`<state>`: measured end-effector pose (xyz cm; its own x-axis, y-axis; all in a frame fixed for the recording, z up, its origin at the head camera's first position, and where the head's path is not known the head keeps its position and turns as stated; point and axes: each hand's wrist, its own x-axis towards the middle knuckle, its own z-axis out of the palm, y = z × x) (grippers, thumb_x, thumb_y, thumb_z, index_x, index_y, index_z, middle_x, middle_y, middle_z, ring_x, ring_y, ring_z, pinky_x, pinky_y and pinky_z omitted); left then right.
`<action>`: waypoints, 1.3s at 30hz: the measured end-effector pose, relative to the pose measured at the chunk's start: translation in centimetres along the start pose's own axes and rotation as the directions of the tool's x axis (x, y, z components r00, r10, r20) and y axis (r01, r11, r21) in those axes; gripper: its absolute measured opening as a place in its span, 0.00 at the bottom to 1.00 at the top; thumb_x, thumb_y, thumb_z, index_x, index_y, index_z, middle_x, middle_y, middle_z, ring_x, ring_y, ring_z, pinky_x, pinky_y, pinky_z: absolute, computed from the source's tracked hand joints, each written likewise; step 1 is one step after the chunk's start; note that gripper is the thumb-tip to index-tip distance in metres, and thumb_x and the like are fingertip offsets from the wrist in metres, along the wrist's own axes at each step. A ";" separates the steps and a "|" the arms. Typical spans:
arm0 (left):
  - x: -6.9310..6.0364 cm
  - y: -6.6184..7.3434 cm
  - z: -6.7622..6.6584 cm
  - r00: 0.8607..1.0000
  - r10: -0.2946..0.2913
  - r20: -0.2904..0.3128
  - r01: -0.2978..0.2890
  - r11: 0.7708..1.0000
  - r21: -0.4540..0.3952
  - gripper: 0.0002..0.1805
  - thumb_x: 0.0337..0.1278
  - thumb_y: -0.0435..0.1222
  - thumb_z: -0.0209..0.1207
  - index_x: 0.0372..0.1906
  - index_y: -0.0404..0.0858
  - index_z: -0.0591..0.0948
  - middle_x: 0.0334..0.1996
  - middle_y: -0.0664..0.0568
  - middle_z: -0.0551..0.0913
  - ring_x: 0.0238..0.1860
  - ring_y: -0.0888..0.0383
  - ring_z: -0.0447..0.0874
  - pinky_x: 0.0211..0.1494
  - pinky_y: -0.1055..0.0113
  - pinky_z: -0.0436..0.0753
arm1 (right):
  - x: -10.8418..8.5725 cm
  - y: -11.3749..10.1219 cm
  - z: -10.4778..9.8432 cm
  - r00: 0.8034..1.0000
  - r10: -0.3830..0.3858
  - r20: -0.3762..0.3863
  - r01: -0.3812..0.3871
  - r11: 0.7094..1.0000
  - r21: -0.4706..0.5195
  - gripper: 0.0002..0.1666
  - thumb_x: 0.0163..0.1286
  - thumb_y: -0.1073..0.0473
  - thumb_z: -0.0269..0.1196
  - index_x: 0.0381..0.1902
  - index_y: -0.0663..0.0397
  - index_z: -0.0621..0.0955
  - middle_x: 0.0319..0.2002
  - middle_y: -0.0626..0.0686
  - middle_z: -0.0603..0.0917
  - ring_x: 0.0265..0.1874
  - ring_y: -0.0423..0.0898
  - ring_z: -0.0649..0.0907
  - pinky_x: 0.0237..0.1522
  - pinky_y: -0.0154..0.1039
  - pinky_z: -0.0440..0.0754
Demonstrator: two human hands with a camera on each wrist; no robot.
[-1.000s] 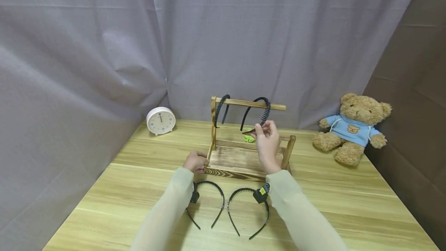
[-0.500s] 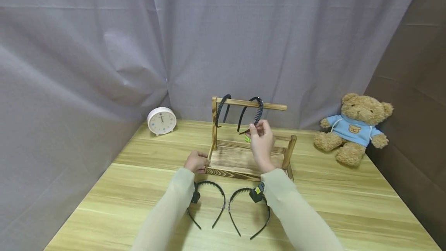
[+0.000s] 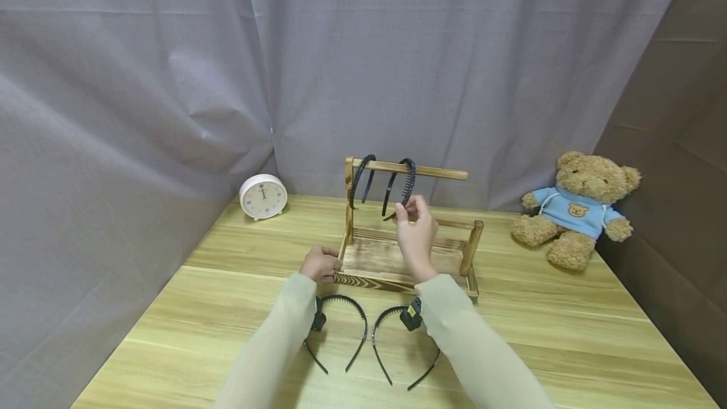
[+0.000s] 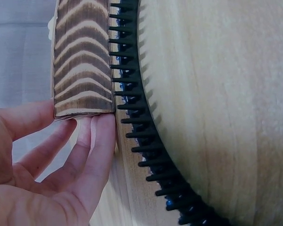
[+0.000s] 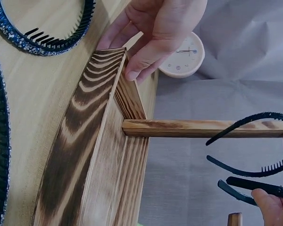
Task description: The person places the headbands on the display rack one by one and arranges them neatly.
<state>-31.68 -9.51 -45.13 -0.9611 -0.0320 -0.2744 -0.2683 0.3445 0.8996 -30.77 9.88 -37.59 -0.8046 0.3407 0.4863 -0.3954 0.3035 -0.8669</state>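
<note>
In the head view, my left hand grips the front left corner of the wooden rack; the left wrist view shows thumb and fingers on the end of its striped front board. My right hand pinches the lower right end of a black toothed headband looped over the top rail. Another black headband hangs from that rail nearer the left post. In the right wrist view, fingertips of my right hand are on a dark band end.
Two more headbands, one on the left and one on the right, lie before the rack, partly under the wrists. A white clock stands at the back left. A teddy bear in blue sits at right. Grey curtains hang behind.
My right hand and its pinched headband have moved left along the rail, closer to the other hanging headband. The green thing behind the rack is no longer visible in the head view. My left hand has stayed put.
</note>
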 end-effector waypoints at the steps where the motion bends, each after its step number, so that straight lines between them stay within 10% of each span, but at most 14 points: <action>1: 0.0 0.0 0.0 1.000 0.002 0.001 -0.002 1.000 -0.001 0.21 0.59 0.28 0.60 0.58 0.29 0.77 0.32 0.48 0.81 0.24 0.60 0.73 0.30 0.65 0.84 | 0.0 0.0 0.1 1.000 -0.005 -0.004 0.005 1.000 -0.004 0.07 0.68 0.63 0.64 0.35 0.61 0.77 0.32 0.56 0.81 0.33 0.49 0.84 0.35 0.32 0.85; 31: 0.0 0.0 -0.1 1.000 -0.020 0.007 0.021 0.999 -0.029 0.22 0.60 0.28 0.60 0.60 0.29 0.77 0.36 0.47 0.77 0.28 0.59 0.73 0.37 0.61 0.86 | 0.0 -0.6 2.3 0.998 -0.030 0.062 0.037 0.991 -0.126 0.05 0.68 0.61 0.63 0.34 0.55 0.77 0.37 0.54 0.82 0.40 0.51 0.81 0.55 0.50 0.68; 39: 0.0 -0.1 -0.1 1.000 -0.018 0.004 0.018 0.999 -0.032 0.21 0.59 0.27 0.60 0.59 0.29 0.77 0.37 0.45 0.79 0.29 0.58 0.75 0.38 0.61 0.86 | 0.3 -0.5 2.8 0.995 -0.058 0.085 0.071 0.984 -0.162 0.05 0.68 0.62 0.63 0.34 0.56 0.77 0.38 0.55 0.81 0.40 0.51 0.81 0.44 0.47 0.79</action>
<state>-31.70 -9.60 -45.17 -0.9559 -0.0340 -0.2917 -0.2874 0.3133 0.9051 -32.06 7.30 -37.32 -0.8153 0.2455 0.5244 -0.3744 0.4674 -0.8009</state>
